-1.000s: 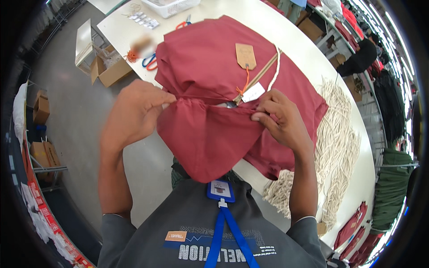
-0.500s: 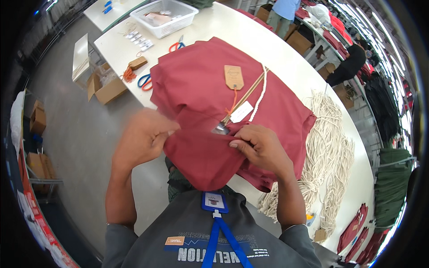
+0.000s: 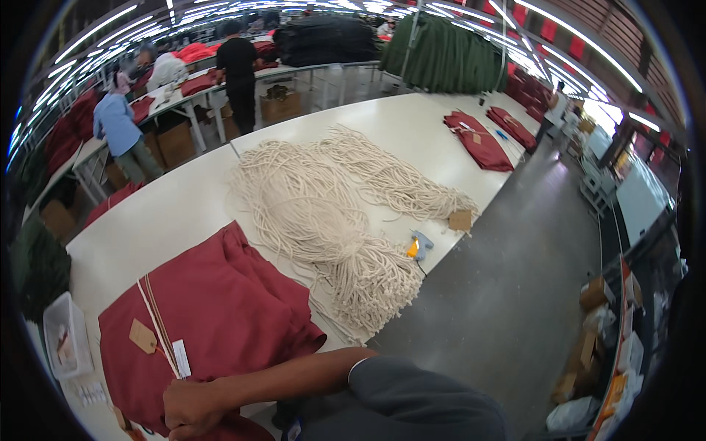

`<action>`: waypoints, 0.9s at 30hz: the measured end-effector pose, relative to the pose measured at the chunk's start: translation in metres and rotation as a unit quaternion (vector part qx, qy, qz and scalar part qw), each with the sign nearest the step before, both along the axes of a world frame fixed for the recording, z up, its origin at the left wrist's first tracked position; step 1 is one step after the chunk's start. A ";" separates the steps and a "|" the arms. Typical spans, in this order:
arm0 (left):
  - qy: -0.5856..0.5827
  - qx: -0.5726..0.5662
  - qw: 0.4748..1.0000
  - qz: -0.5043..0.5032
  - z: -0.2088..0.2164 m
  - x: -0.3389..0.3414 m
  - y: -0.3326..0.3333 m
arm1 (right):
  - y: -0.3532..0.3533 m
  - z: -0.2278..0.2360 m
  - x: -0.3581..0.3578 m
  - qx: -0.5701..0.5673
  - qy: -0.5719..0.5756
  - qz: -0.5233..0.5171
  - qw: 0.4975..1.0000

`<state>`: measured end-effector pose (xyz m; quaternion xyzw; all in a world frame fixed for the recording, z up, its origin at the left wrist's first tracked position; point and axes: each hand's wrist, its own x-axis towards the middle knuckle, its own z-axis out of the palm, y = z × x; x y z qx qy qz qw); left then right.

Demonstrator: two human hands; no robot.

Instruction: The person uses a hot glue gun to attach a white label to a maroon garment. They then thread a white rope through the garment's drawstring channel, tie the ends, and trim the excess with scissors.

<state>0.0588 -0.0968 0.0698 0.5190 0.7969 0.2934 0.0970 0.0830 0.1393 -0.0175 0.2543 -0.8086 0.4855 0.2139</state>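
Note:
A pile of maroon cloth (image 3: 220, 294) lies on the white table at the lower left. My right hand (image 3: 193, 409) is closed at its near edge, fingers curled down and seemingly gripping the maroon fabric; the fingertips are partly hidden. Just beyond the hand, a white cord (image 3: 157, 323) and thin tan cords run up across the cloth. Beside them lie a tan hang tag (image 3: 143, 336) and a white label (image 3: 182, 359). My left hand is out of the picture.
Large bundles of cream cord (image 3: 323, 220) spread over the white table (image 3: 176, 195). A grey-and-orange handheld tool (image 3: 420, 245) and a brown card (image 3: 460, 220) lie near its edge. Folded maroon cloths (image 3: 478, 140) rest farther off. A white basket (image 3: 68, 336) stands at left; people work beyond.
The view has swung to the right, bringing the cord bundles to the middle. My left hand has left the picture. My right hand stays closed at the maroon cloth, now at lower left.

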 end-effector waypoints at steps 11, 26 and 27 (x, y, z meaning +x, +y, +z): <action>-0.073 0.183 0.961 -0.196 0.016 -0.064 0.007 | 0.020 -0.046 -0.071 -0.170 0.040 -0.033 0.984; -0.226 -0.019 0.917 -0.329 0.021 -0.108 0.006 | -0.050 0.010 0.009 -0.108 -0.042 -0.164 0.980; -0.232 -0.032 0.921 -0.311 0.025 -0.105 0.008 | -0.065 0.021 0.023 -0.069 -0.017 -0.149 0.986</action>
